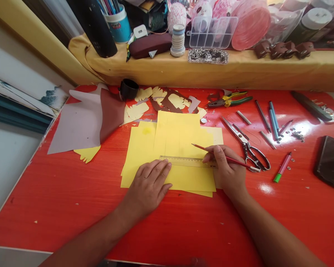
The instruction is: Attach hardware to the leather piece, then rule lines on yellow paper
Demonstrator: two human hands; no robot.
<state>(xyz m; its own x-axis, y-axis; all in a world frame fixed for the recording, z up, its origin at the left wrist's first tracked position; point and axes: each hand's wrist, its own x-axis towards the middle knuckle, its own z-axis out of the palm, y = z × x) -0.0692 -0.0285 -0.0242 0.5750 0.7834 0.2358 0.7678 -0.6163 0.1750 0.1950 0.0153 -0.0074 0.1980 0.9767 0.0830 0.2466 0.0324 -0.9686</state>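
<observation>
A clear ruler (187, 161) lies across the topmost of several yellow sheets (180, 129), which carry faint pencil lines. My left hand (151, 181) rests flat, fingers stretched out, with its fingertips at the ruler's left end. At the other end is my right hand (229, 167), closed around a red pencil (199, 147). The pencil's point faces left, a little above the ruler's upper edge; I cannot tell whether it touches the paper. Fingers of the right hand cover part of the ruler's right end. Close by on the right lie metal scissors (242, 139).
Pliers (228, 100), pens and a pink marker (282, 168) lie rightward on the red table (80, 222). A dark phone-like slab (330, 163) is at the right edge. Cut scraps (136, 113), a black cup (128, 89) and large grey-brown sheets (78, 124) lie back left.
</observation>
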